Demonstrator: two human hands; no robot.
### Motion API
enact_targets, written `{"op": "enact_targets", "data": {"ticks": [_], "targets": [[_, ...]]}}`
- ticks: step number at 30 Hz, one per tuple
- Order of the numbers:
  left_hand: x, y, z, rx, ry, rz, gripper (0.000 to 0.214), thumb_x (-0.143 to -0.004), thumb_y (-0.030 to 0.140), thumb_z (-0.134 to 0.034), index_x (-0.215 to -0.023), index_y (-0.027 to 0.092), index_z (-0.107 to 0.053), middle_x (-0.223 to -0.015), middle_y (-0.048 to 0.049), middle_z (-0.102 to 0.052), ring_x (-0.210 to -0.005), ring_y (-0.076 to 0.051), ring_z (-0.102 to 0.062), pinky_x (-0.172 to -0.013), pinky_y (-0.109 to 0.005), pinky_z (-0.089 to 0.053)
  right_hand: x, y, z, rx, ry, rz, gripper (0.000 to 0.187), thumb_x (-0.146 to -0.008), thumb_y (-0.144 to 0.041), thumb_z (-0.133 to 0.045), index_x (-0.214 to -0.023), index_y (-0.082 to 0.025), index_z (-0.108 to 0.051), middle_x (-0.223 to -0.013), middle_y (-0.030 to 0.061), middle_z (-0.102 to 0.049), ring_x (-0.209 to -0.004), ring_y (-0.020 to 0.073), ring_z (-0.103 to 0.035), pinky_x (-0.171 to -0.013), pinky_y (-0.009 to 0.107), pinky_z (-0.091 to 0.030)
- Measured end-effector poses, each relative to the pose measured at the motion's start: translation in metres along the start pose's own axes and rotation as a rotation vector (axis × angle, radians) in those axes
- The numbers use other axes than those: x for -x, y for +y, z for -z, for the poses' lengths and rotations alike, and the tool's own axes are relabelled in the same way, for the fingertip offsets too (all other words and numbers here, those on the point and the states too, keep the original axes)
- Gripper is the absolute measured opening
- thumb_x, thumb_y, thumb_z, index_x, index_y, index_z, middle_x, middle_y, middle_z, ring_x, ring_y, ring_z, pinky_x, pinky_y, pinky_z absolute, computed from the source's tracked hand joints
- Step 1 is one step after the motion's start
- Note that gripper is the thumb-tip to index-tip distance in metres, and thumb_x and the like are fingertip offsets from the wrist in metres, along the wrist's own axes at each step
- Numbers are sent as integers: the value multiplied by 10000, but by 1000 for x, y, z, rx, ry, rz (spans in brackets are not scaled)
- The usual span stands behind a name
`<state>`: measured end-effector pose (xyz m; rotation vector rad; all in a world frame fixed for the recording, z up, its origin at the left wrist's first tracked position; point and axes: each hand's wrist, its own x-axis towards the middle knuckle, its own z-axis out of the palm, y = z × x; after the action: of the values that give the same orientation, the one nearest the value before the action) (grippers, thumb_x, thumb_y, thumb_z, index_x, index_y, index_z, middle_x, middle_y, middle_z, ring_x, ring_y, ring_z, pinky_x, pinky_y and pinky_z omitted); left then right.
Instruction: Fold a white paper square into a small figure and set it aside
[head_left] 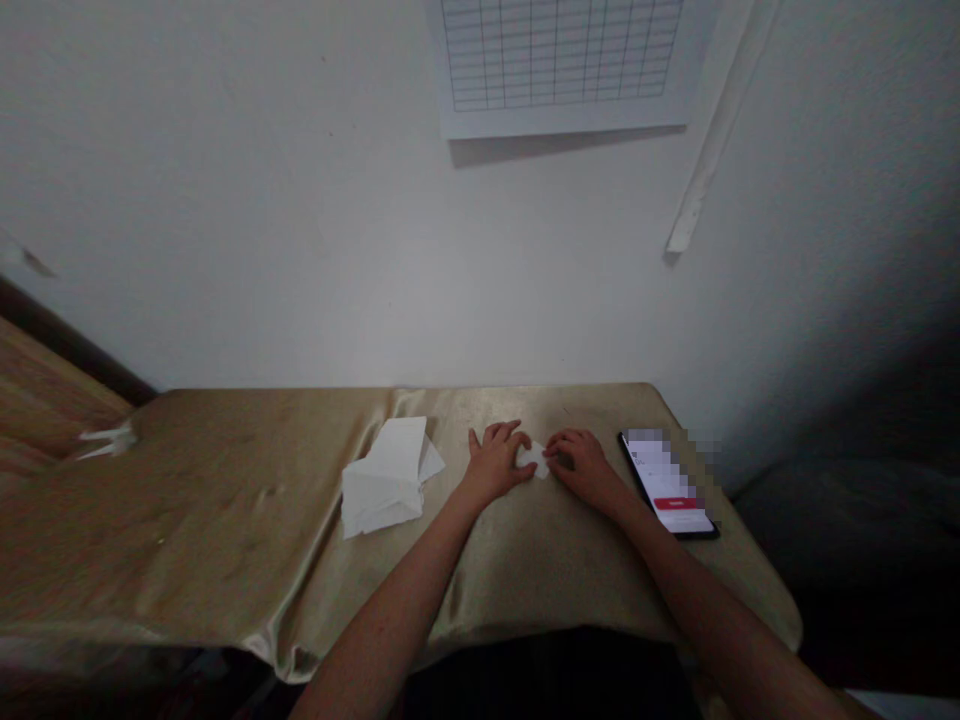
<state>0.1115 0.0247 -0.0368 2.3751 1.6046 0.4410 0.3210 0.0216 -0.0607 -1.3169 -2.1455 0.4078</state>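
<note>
A small white piece of paper point(537, 461), which looks folded, lies between my two hands at the middle of the cloth-covered table. My left hand point(496, 466) grips its left side with thumb and forefinger, the other fingers spread away. At the right edge, the fingertips of my right hand point(583, 466) are closed on the same piece, partly hiding that edge. Several loose white sheets of paper point(386, 485) lie overlapping to the left of my left hand, some with torn edges.
A phone point(667, 485) with a lit screen lies right of my right forearm. Shiny gold-brown cloth point(217, 500) with a raised fold covers the table. Behind it rises a white wall point(300, 250) bearing a printed grid sheet point(562, 60).
</note>
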Motion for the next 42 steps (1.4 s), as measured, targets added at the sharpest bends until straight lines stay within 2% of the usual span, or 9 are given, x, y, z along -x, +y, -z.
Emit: {"op": "enact_targets", "data": {"ticks": [17,20,23,27,29,32,34,38,42], "targets": [[3,-2,-1,74,11,-12,517,-683,488,-837,-1096,276,-610,-1515,-79,-466,-1424,-351,-356,-1137,-773,-52,1,3,-3,13,13,20,128,-878,-239,-642,-989,-252,-705,-1095,36,-687,-1100,224,-557,-1018,417,-382],[2,-3,0,101,22,-20,449,-703,506,-827,-1034,272,-635,-1483,-69,-504,-1409,-342,-374,-1139,-764,-66,2,5,-7,66,59,-8,192,-870,-286,-674,-1057,-251,-708,-1127,59,-677,-1121,255,-536,-1016,441,-391],[-1,-6,-1,122,46,-30,279,-800,476,-760,-965,271,-667,-1455,-45,-533,-1399,-315,-386,-1149,-737,-108,2,7,-10,99,91,-28,275,-847,-320,-716,-1112,-248,-712,-1154,85,-659,-1136,280,-521,-1023,466,-398],[-5,-11,-6,116,82,-21,130,-846,388,-733,-905,277,-699,-1439,-17,-548,-1382,-299,-402,-1156,-708,-147,2,10,-11,98,80,-23,245,-846,-318,-723,-1084,-261,-738,-1151,82,-649,-1131,274,-522,-1031,461,-404],[-7,-13,-9,107,95,-15,182,-830,379,-751,-982,296,-699,-1438,-21,-547,-1373,-300,-414,-1160,-701,-149,2,10,-10,105,78,-22,234,-848,-316,-725,-1076,-272,-745,-1154,79,-646,-1136,271,-523,-1036,459,-401],[-7,-13,-11,90,80,-16,386,-829,395,-748,-1201,363,-649,-1474,-29,-517,-1382,-309,-407,-1161,-714,-129,3,8,-9,122,80,-30,235,-852,-316,-724,-1084,-290,-748,-1151,75,-644,-1137,266,-527,-1039,458,-396],[-7,-12,-10,79,54,-23,399,-843,410,-731,-1231,399,-640,-1502,-18,-490,-1398,-319,-386,-1157,-726,-107,3,6,-8,125,74,-32,239,-855,-311,-721,-1093,-300,-747,-1148,72,-640,-1133,263,-527,-1041,457,-393],[-7,-11,-8,88,46,-35,273,-838,409,-739,-1101,362,-685,-1512,-6,-481,-1410,-320,-369,-1151,-732,-108,4,0,-5,106,65,-44,254,-857,-298,-716,-1109,-316,-736,-1148,65,-630,-1147,264,-511,-1045,458,-386],[-7,-11,-7,113,56,-16,240,-815,385,-766,-1016,296,-672,-1489,-28,-501,-1404,-307,-381,-1153,-719,-125,4,-1,-4,82,73,-58,247,-855,-306,-711,-1100,-280,-726,-1140,71,-627,-1154,265,-511,-1058,463,-378]]}}
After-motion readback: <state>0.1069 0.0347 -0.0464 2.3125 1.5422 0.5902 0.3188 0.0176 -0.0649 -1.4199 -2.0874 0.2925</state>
